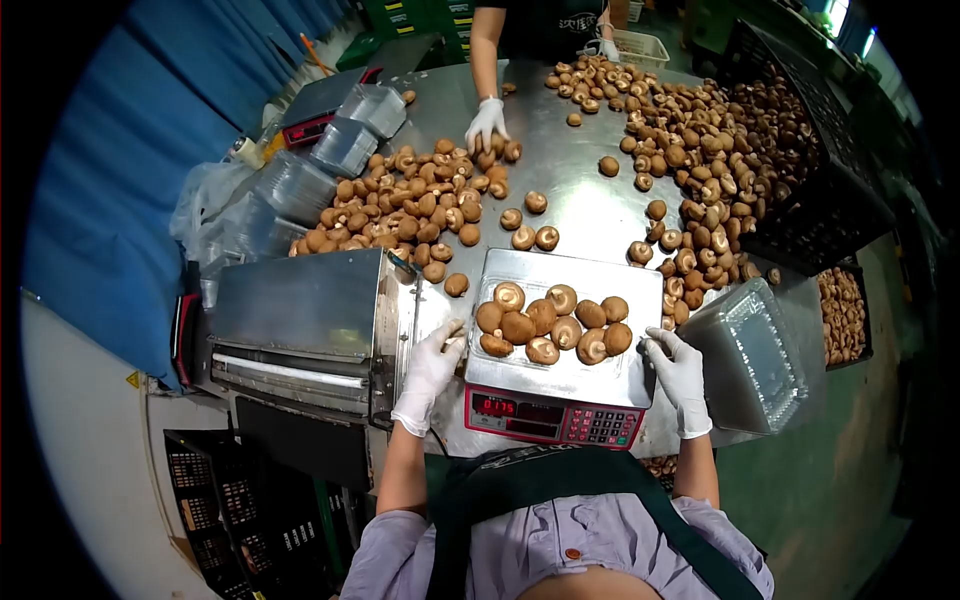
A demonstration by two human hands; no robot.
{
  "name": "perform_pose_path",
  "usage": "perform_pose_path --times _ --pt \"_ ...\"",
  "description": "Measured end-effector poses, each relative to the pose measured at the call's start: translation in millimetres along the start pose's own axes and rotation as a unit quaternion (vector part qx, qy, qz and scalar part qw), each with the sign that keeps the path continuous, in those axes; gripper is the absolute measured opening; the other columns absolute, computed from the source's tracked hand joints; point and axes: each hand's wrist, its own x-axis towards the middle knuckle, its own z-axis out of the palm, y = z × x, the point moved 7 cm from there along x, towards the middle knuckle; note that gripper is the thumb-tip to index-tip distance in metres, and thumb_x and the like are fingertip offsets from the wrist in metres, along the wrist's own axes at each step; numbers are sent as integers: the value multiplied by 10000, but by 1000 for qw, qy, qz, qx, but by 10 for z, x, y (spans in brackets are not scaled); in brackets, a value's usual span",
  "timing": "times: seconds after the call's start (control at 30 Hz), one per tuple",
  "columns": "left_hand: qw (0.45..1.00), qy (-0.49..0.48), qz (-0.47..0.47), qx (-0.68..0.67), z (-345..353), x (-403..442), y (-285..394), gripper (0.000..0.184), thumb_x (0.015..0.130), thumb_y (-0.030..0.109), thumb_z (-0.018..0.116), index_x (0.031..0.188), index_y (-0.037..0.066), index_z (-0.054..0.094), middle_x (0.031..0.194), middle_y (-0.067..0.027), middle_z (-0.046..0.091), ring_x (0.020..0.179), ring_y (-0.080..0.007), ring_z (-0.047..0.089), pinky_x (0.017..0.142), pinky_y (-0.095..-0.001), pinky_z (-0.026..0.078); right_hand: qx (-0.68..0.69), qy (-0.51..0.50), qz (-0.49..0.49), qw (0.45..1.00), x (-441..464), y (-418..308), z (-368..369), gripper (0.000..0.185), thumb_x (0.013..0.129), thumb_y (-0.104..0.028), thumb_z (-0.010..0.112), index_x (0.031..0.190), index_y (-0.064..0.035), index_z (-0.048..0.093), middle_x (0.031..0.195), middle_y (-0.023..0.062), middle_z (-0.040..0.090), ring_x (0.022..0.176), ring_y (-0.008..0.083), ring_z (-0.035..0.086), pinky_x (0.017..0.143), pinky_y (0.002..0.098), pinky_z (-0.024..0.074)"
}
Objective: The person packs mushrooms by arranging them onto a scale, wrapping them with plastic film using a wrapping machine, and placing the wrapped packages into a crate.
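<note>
A silver-topped weighing scale with a red front and a lit display stands before me. Brown shiitake mushrooms lie in a group on its pan, some caps up, some stems up. Faint clear edges around them look like a transparent plastic tray. My left hand, in a white glove, is at the pan's left side, fingers partly bent and apart, holding nothing visible. On the opposite side my right hand, also gloved, reaches its extended fingers to the pan's right edge. Nothing shows in its grasp.
Mushroom piles lie left and right on the metal table. A co-worker's gloved hand touches the left pile. A metal box-shaped machine, stacked clear trays and a tipped black crate flank the scale.
</note>
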Motion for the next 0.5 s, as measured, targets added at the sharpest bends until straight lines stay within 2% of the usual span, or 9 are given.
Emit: perform_pose_path --times 0.07,0.1,0.17,0.2,0.27,0.37,0.5 --pt "990 -37 -75 -113 121 -39 -77 337 889 79 574 1219 11 568 1020 -115 667 863 -156 634 773 -253 504 -3 -11 11 1000 -6 48 37 309 852 -243 627 1075 -32 662 802 134 695 749 168 679 709 265 510" --pt "990 -35 -76 -113 143 -56 -60 337 889 79 574 1219 11 568 1020 -115 667 863 -156 634 773 -253 504 -3 -14 11 1000 -14 37 35 309 852 -243 627 1075 -32 662 802 134 695 749 168 679 709 265 510" --pt "972 -32 -123 -200 189 -78 -62 353 890 21 555 1242 4 548 879 -46 633 730 -90 582 632 -210 489 -19 -51 43 998 -24 18 95 296 850 -248 628 1059 -42 670 750 118 690 703 165 675 683 276 513" --pt "971 -28 -124 -200 199 -73 -67 353 890 21 555 1242 4 548 879 -46 633 730 -90 582 632 -210 489 -8 -59 48 997 -36 11 121 280 848 -254 624 1029 -49 680 724 112 684 679 163 672 677 280 513" --pt "965 -34 -130 -224 261 -57 -115 353 886 7 555 1239 -3 544 766 -1 553 613 -62 525 521 -194 439 -31 -66 28 997 -26 40 168 270 847 -253 621 1008 -45 683 719 112 681 672 168 670 672 281 511" --pt "956 -23 -141 -258 320 -49 -123 319 879 0 563 1197 -12 561 711 20 505 556 -63 504 490 -200 421 -48 -69 4 996 -6 65 246 251 845 -252 616 931 -26 683 696 109 671 634 183 656 645 284 502" --pt "967 -29 -129 -220 306 -96 -38 225 844 -18 593 1070 -17 587 672 26 495 541 -58 498 480 -204 416 -50 -52 14 997 -18 30 193 226 835 -226 625 864 -5 664 658 110 655 593 167 629 603 291 486"
